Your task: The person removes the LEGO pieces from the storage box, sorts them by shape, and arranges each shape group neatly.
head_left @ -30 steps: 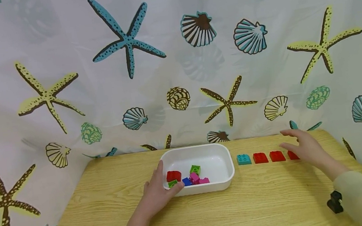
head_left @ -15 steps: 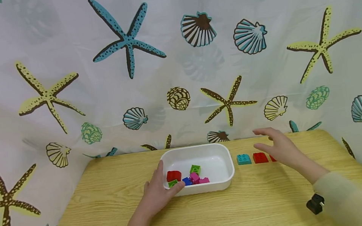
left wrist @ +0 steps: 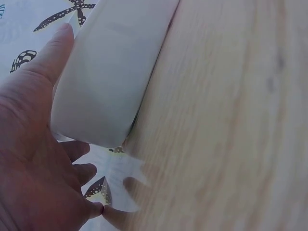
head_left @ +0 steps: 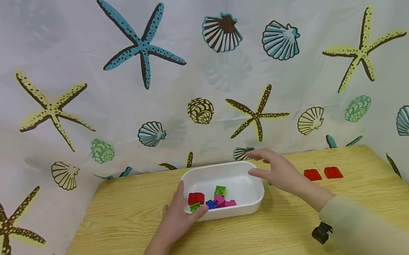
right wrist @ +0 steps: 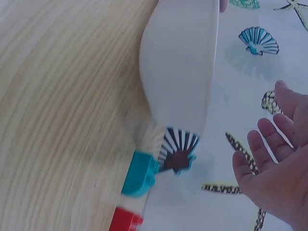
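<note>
A white plastic tub [head_left: 244, 211] stands on the table, with toy building bricks in its left half: red [head_left: 196, 198], green [head_left: 220, 190], blue [head_left: 211, 204] and pink [head_left: 231, 203]. My left hand [head_left: 175, 217] holds the tub's near left corner, thumb over the front rim and fingers along the end. Above the tub's right end hovers my right hand [head_left: 278, 174], its fingers spread and nothing in them. It mostly hides a turquoise brick [right wrist: 138, 175] beside the tub; the right wrist view shows that brick with a red brick [right wrist: 125, 221] after it.
Two more red bricks [head_left: 312, 174] [head_left: 333, 172] lie in the same row to the right. Behind the wooden table [head_left: 220, 250] hangs a white curtain [head_left: 190, 77] printed with starfish and shells.
My right hand has moved left, from above the far right red brick to the tub's right end, uncovering red bricks and covering the turquoise one. My left hand stays on the tub.
</note>
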The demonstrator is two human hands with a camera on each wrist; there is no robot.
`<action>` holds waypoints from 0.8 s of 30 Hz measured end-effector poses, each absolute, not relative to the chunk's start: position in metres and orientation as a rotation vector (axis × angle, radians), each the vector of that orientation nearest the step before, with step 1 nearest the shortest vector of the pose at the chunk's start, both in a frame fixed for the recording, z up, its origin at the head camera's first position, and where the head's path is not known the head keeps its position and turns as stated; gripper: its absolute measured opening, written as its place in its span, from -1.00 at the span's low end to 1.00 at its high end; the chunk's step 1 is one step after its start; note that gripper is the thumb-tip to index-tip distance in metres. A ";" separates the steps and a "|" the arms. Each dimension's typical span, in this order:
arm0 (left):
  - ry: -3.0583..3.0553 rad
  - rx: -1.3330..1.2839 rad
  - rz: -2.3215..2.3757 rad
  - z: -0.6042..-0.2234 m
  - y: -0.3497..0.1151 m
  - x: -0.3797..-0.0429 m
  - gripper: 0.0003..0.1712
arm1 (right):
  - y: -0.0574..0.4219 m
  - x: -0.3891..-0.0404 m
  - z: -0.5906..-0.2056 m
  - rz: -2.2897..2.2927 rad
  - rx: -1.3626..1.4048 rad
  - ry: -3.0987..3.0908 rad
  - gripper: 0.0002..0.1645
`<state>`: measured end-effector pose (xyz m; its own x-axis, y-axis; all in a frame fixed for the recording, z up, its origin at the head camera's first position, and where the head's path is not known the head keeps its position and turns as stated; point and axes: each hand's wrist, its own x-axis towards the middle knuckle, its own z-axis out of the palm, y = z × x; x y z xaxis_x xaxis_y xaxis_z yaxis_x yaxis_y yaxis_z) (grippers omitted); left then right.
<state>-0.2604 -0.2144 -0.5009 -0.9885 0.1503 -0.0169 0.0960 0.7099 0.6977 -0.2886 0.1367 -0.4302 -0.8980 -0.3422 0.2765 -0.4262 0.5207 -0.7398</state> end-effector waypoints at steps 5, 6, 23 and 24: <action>2.825 0.211 1.162 -0.500 -0.216 -0.260 0.48 | 0.108 -0.289 -0.432 1.366 0.742 -2.654 -0.34; 2.825 0.210 1.159 -0.500 -0.216 -0.260 0.48 | 0.103 -0.290 -0.434 1.366 0.756 -2.655 -0.34; 2.837 0.223 1.165 -0.503 -0.219 -0.262 0.47 | 0.034 -0.300 -0.450 1.366 0.814 -2.761 -0.42; 2.837 0.228 1.170 -0.502 -0.219 -0.262 0.47 | 0.032 -0.301 -0.451 1.369 0.812 -2.768 -0.41</action>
<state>-0.2617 -0.2187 -0.5025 -0.9870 0.1608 -0.0031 0.1119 0.7003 0.7050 -0.3013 0.0319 -0.4512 -0.8694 -0.4628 0.1733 -0.4186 0.5035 -0.7558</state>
